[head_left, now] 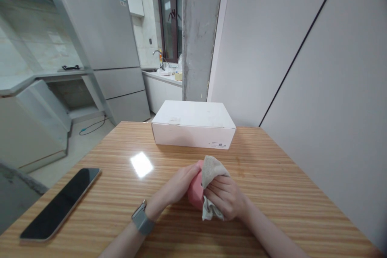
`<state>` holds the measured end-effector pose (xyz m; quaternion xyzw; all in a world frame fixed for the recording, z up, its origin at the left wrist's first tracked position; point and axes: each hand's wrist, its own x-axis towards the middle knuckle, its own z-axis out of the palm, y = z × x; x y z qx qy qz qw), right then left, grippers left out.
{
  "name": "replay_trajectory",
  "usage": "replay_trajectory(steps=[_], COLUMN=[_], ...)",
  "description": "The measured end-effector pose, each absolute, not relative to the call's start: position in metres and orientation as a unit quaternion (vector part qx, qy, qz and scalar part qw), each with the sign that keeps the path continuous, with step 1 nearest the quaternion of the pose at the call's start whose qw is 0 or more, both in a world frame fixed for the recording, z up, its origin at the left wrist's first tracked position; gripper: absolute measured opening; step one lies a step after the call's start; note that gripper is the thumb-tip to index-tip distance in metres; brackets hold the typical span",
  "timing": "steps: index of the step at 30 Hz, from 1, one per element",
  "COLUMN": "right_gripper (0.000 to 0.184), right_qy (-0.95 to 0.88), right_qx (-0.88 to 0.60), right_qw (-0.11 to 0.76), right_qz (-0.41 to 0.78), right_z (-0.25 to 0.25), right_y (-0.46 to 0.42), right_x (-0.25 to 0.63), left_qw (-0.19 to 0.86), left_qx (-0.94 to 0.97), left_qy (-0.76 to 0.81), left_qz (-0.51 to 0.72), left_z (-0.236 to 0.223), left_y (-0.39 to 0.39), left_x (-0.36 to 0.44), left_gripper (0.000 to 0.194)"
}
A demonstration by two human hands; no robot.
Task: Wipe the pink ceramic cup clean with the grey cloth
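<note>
A rounded pink object point(196, 192), its kind unclear, is held just above or on the wooden table between my two hands. My left hand point(184, 182) grips it from the left, fingers wrapped over its top and far side. On its right side, my right hand point(223, 196) presses a beige cloth point(212, 168) against it with bent fingers. One end of the cloth sticks up over the top, and another hangs below my fingers. The cloth and both hands cover much of the pink object. A watch with a grey band sits on my left wrist.
A closed white box point(193, 135) stands at the back of the wooden table point(266, 169). At the left edge lies a black-screened phone point(62, 203). A pale wall point(317, 109) runs along the right side. Beyond the table are a fridge point(102, 36) and a sink counter.
</note>
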<state>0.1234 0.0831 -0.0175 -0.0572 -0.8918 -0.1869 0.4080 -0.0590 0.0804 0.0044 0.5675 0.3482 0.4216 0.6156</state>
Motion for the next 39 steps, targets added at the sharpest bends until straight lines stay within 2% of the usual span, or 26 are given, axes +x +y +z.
replay_trajectory(steps=[6,14,18,22,32,36,39], right_gripper=[0.032,0.035,0.038,0.034,0.035,0.032,0.035], right_qy=[-0.897,-0.87,-0.872,-0.878,-0.89,-0.881,-0.864], right_qx=[-0.09,-0.215,-0.168,-0.097,-0.113,-0.159,-0.168], right_qw=[0.392,0.434,0.435,0.43,0.423,0.432,0.447], right_qz=[-0.183,-0.092,-0.146,-0.187,-0.127,-0.113,-0.156], right_z=[-0.015,-0.023,-0.023,-0.018,-0.023,-0.025,-0.023], right_y=[0.091,0.097,0.095,0.086,0.089,0.094,0.095], right_x=[0.135,0.144,0.139,0.128,0.13,0.14,0.146], left_qw=[0.55,0.623,0.683,0.676,0.662,0.658,0.664], left_qx=[0.644,0.602,0.508,0.486,0.534,0.565,0.588], left_qy=[0.33,0.272,0.316,0.35,0.313,0.282,0.245], left_qz=[0.418,0.419,0.42,0.429,0.424,0.411,0.392], left_z=[0.0,0.003,-0.008,-0.015,-0.003,0.002,0.002], left_y=[0.081,0.075,0.08,0.086,0.08,0.079,0.08], left_x=[-0.053,-0.051,-0.048,-0.049,-0.052,-0.049,-0.052], left_gripper=[0.043,0.047,0.037,0.034,0.032,0.039,0.048])
